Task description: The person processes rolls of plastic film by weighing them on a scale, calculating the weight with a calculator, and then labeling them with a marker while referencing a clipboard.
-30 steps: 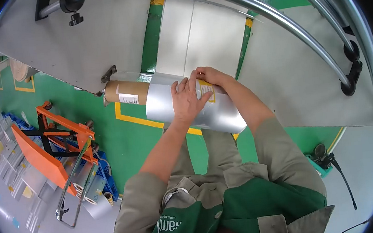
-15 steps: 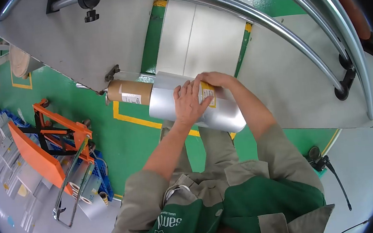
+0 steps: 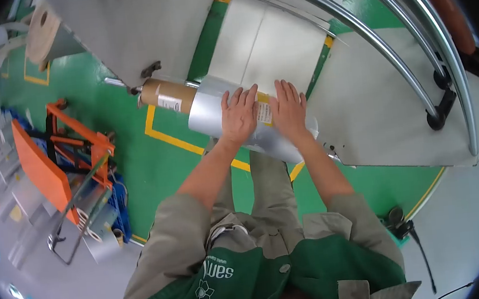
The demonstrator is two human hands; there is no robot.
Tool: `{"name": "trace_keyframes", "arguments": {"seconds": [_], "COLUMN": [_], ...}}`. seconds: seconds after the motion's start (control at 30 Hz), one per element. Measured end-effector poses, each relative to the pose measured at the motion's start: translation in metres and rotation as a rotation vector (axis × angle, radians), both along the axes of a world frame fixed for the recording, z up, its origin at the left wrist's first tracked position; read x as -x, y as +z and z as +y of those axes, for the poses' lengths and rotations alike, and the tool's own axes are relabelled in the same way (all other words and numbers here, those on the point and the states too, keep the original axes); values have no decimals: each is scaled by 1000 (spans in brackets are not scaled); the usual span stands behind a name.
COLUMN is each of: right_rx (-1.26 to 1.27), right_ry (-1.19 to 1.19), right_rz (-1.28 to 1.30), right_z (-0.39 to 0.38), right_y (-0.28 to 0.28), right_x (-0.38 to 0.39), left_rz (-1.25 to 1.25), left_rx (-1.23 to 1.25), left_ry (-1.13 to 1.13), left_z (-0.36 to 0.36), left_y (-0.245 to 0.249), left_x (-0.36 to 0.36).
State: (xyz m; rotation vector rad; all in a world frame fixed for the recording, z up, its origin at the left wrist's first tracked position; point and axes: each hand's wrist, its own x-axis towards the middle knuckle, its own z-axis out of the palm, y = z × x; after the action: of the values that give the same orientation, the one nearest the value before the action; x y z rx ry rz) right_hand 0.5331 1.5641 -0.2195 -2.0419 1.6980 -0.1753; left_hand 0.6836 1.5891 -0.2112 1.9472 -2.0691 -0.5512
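A silver film roll (image 3: 204, 115) lies across the front of the machine, wound on a brown cardboard core (image 3: 186, 101) that sticks out at its left. My left hand (image 3: 239, 118) rests flat on top of the roll, fingers stretched forward. Beside it my right hand (image 3: 290, 113) also lies on the roll with straight fingers, gripping nothing. Between the hands shows a yellow and white label (image 3: 264, 111) on the silver surface. At the core's left end, a metal shaft meets the machine's side plate.
Grey side plates (image 3: 395, 94) flank a white panel (image 3: 263, 40). Curved chrome bars (image 3: 354, 23) arch over the right side. An orange lift cart (image 3: 42, 163) stands at left on the green floor, near blue crates (image 3: 119, 204). A black-handled device (image 3: 402, 226) sits at lower right.
My right hand has turned from lying sideways near the label to pointing forward beside it. My left hand stays on the roll. The view has shifted slightly.
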Motion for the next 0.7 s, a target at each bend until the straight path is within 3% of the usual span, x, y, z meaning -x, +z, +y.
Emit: {"name": "trace_keyframes", "arguments": {"seconds": [0.07,0.13,0.37,0.57,0.63,0.67,0.7], "right_rx": [65,-70,120,21,-148,-477,-815], "right_ry": [252,360,225,395,436,341,240], "right_rz": [48,18,3,146,402,437,462], "right_z": [44,85,113,180,216,224,236], "right_y": [22,22,16,30,30,50,71], "right_x": [-3,-2,-4,36,61,71,75], "left_rz": [-9,-39,-40,-160,-194,-303,-217], "left_rx": [-4,3,78,16,-66,55,45], "left_ry": [25,30,-28,-112,-89,-74,-40], "left_z": [0,1,4,8,15,26,39], "left_y": [-4,-5,1,-23,0,-6,16], "left_x": [0,2,-1,-6,-8,-11,-19]}}
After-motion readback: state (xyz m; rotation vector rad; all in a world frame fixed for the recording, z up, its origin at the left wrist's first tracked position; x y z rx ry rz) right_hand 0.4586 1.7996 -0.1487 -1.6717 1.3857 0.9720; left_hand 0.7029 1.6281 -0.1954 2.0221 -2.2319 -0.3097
